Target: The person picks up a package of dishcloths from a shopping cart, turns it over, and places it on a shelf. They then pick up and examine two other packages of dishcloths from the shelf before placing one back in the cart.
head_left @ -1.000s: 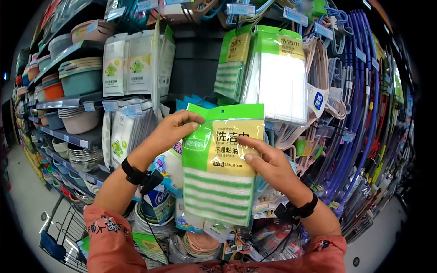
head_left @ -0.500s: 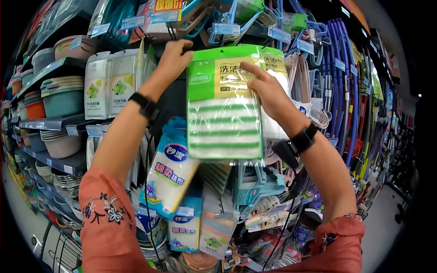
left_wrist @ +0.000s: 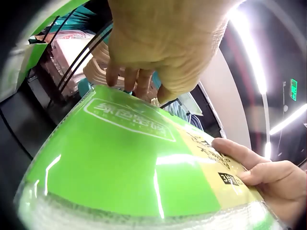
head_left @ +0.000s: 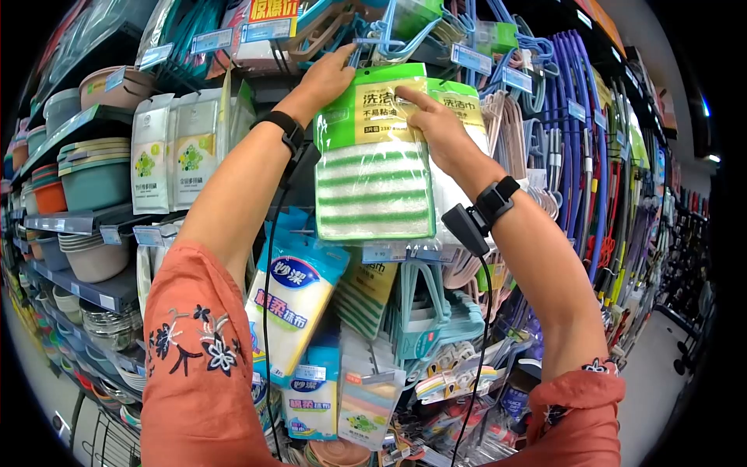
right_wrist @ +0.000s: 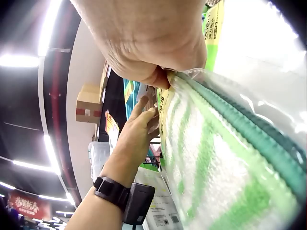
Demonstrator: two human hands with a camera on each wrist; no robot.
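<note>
A clear pack of dishcloths (head_left: 373,191) with a green and yellow header and green-white stripes hangs upright in front of the rack. My right hand (head_left: 445,124) pinches its right side, thumb on the front; that grip also shows in the left wrist view, where the right hand (left_wrist: 273,179) is at the header's edge. At the pack's top, beside the hangers, is my left hand (head_left: 327,78). In the left wrist view the left hand's (left_wrist: 163,43) fingertips pass behind the header's top edge, and I cannot tell what they hold.
A white dishcloth pack (head_left: 459,167) hangs right behind. Below are blue-topped cleaning cloth packs (head_left: 292,303) and turquoise hangers (head_left: 424,311). Plastic basins (head_left: 97,183) fill shelves at the left. Hangers (head_left: 405,39) and price tags (head_left: 471,58) jut out above; purple poles (head_left: 572,140) stand right.
Both hands have gone up from chest height with the dishcloth pack, toward the rack. My left hand left the pack's top left corner, reached up, then moved right to the header's top.
</note>
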